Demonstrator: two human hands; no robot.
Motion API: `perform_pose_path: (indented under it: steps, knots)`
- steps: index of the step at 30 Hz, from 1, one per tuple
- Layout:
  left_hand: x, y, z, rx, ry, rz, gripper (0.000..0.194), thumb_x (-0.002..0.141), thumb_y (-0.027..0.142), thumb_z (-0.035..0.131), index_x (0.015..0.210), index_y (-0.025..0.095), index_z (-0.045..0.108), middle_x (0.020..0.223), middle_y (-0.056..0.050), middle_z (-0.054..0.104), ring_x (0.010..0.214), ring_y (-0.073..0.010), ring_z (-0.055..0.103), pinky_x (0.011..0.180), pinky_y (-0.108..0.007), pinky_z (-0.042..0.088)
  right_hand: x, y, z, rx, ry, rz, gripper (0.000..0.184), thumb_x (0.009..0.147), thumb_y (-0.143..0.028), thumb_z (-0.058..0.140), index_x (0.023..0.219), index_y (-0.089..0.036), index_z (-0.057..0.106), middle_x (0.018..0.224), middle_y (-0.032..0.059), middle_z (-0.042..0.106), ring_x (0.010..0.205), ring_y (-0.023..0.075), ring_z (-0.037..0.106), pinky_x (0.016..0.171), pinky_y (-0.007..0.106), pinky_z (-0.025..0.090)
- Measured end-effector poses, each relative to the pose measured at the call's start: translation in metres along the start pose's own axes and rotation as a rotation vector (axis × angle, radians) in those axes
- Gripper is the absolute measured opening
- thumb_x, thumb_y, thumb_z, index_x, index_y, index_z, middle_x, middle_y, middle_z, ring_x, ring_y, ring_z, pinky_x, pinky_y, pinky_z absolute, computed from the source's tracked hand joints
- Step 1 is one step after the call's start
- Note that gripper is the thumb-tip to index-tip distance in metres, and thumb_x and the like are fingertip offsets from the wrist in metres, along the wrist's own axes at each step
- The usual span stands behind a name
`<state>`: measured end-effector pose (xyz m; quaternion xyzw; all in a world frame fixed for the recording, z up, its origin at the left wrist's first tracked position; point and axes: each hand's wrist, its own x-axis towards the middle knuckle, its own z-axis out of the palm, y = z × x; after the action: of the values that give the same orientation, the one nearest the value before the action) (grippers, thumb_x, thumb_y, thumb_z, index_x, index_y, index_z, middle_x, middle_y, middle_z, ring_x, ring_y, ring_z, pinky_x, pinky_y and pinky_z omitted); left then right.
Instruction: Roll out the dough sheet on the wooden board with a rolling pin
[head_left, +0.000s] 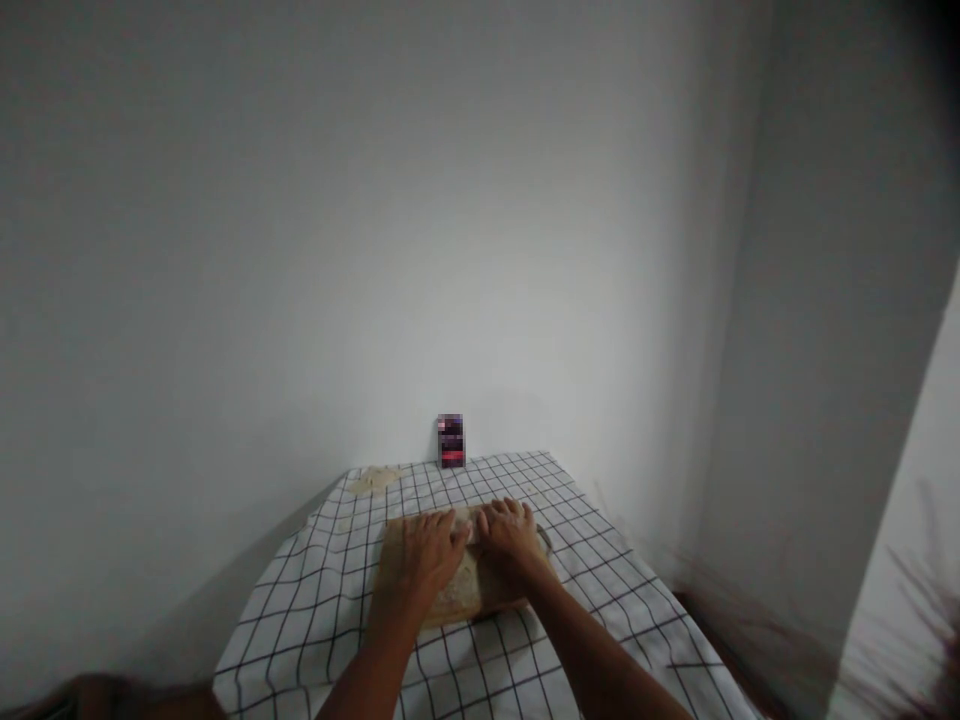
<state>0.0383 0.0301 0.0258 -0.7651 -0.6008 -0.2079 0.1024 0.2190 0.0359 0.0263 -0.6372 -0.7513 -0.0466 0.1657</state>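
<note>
Both my hands rest side by side on a wooden board (pixel 390 590) that lies on a table covered with a white cloth with a black grid (pixel 300 620). My left hand (pixel 429 552) lies palm down with fingers stretched out on pale dough (pixel 461 592) on the board. My right hand (pixel 508 535) lies flat beside it, fingers forward, over the same dough. The dough under the palms is mostly hidden.
A small dark box with a red band (pixel 451 441) stands at the table's far edge against the white wall. A flat pale piece of dough (pixel 375 481) lies at the far left corner. A wall corner rises on the right.
</note>
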Motion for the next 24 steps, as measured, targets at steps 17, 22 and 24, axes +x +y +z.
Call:
perform_pose_path:
  steps: [17,22,24]
  knots:
    - [0.101,-0.025,0.013,-0.067,-0.359,-0.204,0.07,0.115,0.068,0.028,0.141,0.023,0.076,0.149,-0.016,0.079,0.136,-0.0341,0.072,0.115,-0.048,0.052,0.101,-0.001,0.0,0.143,-0.184,0.183,0.063,0.121,-0.051,0.032,0.138,-0.015,0.08,0.146,0.0217,0.078,0.141,0.0352,0.07,0.116,0.05,0.048]
    - [0.102,-0.028,0.02,-0.085,-0.272,-0.194,0.068,0.116,0.067,0.031,0.136,0.021,0.077,0.142,-0.017,0.082,0.121,-0.031,0.076,0.107,-0.046,0.053,0.104,-0.001,0.004,0.137,-0.175,0.194,0.06,0.119,-0.049,0.035,0.139,-0.014,0.079,0.145,0.0215,0.078,0.141,0.0348,0.07,0.115,0.05,0.048]
    - [0.099,-0.029,0.023,-0.067,-0.251,-0.181,0.066,0.115,0.064,0.034,0.133,0.019,0.078,0.138,-0.018,0.083,0.117,-0.0315,0.077,0.104,-0.045,0.054,0.102,-0.002,0.003,0.117,-0.179,0.185,0.058,0.119,-0.048,0.035,0.139,-0.016,0.079,0.147,0.0212,0.078,0.142,0.0346,0.069,0.115,0.05,0.048]
